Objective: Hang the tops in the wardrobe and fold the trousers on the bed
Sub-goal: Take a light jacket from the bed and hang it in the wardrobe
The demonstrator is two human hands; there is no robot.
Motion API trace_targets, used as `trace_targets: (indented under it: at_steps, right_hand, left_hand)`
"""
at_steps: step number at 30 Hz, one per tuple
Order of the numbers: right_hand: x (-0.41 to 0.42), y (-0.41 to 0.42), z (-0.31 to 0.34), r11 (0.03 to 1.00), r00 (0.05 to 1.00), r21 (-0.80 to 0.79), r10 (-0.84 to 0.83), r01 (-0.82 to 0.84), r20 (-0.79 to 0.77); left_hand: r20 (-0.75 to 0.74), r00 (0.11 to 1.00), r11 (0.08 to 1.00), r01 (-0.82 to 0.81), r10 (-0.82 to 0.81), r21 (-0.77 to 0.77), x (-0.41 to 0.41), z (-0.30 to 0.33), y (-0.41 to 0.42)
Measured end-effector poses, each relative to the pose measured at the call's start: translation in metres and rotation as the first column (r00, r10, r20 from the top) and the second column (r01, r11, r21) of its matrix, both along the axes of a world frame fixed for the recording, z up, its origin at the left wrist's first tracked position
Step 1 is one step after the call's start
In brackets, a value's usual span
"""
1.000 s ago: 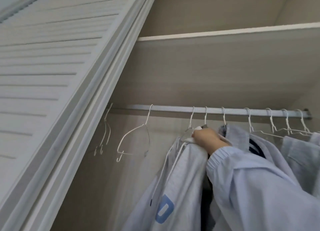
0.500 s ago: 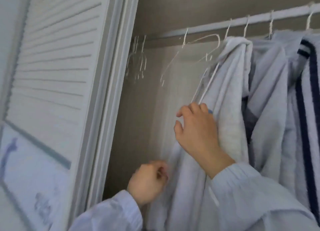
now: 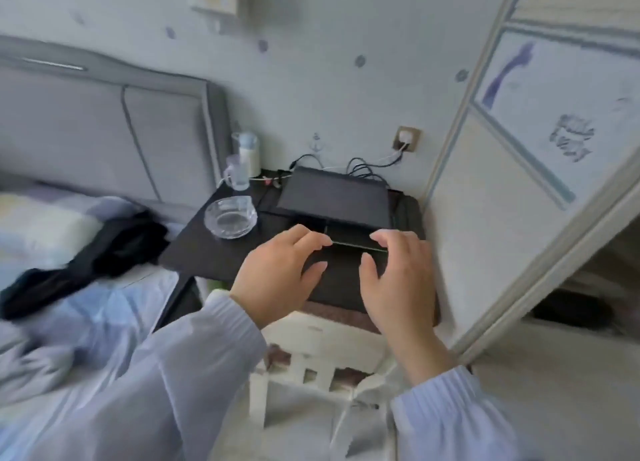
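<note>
Trousers (image 3: 83, 253), black and limp, lie crumpled across the bed (image 3: 45, 232), one end draped over the pale blue sheet and the other bunched against the soft, pastel-patterned pillow (image 3: 31, 225). Behind them we see a padded grey headboard (image 3: 104, 128) with piped seams. Beside the bed stands a dark, matte worktop (image 3: 194, 256) carrying a round, clear glass bowl (image 3: 230, 218), a small glass mug (image 3: 237, 175) and a taller clear bottle (image 3: 246, 152) behind it. A flat black rectangular device (image 3: 336, 197) sits further right with dark cables trailing to a wall socket (image 3: 406, 138). A pale wardrobe door (image 3: 519, 190) with a blurred drawing on its panel stands open at the right.

Our left hand (image 3: 277, 277) and right hand (image 3: 398, 284) hover side by side above the worktop's near edge, well apart from the trousers. On both, the fingers (image 3: 308, 239) are loosely curved and spread, thumbs apart from the rest, holding nothing. Whether the fingertips touch the dark surface below we cannot tell. Light, crinkled sleeves (image 3: 194, 350) with ribbed cuffs cover both wrists.
</note>
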State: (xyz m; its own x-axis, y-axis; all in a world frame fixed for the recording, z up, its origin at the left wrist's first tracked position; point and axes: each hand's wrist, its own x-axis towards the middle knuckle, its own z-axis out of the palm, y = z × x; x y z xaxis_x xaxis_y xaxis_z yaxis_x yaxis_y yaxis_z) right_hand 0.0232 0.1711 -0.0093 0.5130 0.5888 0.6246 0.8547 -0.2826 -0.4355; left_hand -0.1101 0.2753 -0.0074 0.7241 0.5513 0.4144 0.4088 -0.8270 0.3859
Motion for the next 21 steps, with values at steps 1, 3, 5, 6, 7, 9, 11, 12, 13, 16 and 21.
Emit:
trace_targets:
  at_steps: [1, 3, 5, 6, 7, 9, 11, 12, 13, 16, 21]
  right_hand:
    - [-0.031, 0.018, -0.013, 0.997, 0.997, -0.026, 0.073, -0.073, -0.032]
    - [-0.098, 0.054, -0.038, 0.969, 0.971, -0.095, 0.222, -0.230, -0.088]
    - [-0.163, 0.084, -0.063, 0.915, 0.925, -0.148, 0.358, -0.375, -0.130]
    - [-0.195, 0.097, -0.075, 0.881, 0.896, -0.173, 0.417, -0.440, -0.156]
    - [-0.227, 0.110, -0.087, 0.846, 0.868, -0.203, 0.465, -0.494, -0.174]
    - [-0.292, 0.132, -0.110, 0.765, 0.811, -0.268, 0.547, -0.585, -0.208]
    - [-0.355, 0.152, -0.131, 0.671, 0.742, -0.318, 0.612, -0.670, -0.272]
    - [-0.383, 0.159, -0.142, 0.627, 0.710, -0.333, 0.634, -0.704, -0.306]
    - [-0.410, 0.166, -0.151, 0.588, 0.678, -0.339, 0.651, -0.735, -0.342]
    - [-0.474, 0.183, -0.171, 0.445, 0.573, -0.364, 0.682, -0.818, -0.455]
    - [-0.539, 0.237, -0.195, 0.289, 0.477, -0.401, 0.702, -0.869, -0.528]
  left_hand:
    - [-0.022, 0.997, 0.997, -0.079, 0.079, -0.025, -0.036, -0.014, 0.007]
    - [-0.089, 0.970, 0.968, -0.234, 0.226, -0.092, -0.115, -0.040, 0.017]
    - [-0.145, 0.922, 0.910, -0.380, 0.359, -0.163, -0.192, -0.063, 0.020]
    - [-0.169, 0.889, 0.870, -0.453, 0.425, -0.194, -0.229, -0.074, 0.021]
    - [-0.192, 0.855, 0.829, -0.516, 0.482, -0.218, -0.266, -0.085, 0.021]
    - [-0.246, 0.782, 0.738, -0.623, 0.573, -0.260, -0.339, -0.103, 0.020]
    - [-0.291, 0.700, 0.643, -0.714, 0.652, -0.278, -0.408, -0.118, 0.019]
    - [-0.316, 0.657, 0.593, -0.754, 0.685, -0.282, -0.438, -0.124, 0.018]
    - [-0.334, 0.615, 0.546, -0.789, 0.715, -0.283, -0.466, -0.129, 0.019]
    - [-0.357, 0.500, 0.406, -0.860, 0.789, -0.308, -0.530, -0.144, 0.023]
    - [-0.411, 0.392, 0.245, -0.898, 0.823, -0.365, -0.575, -0.173, 0.054]
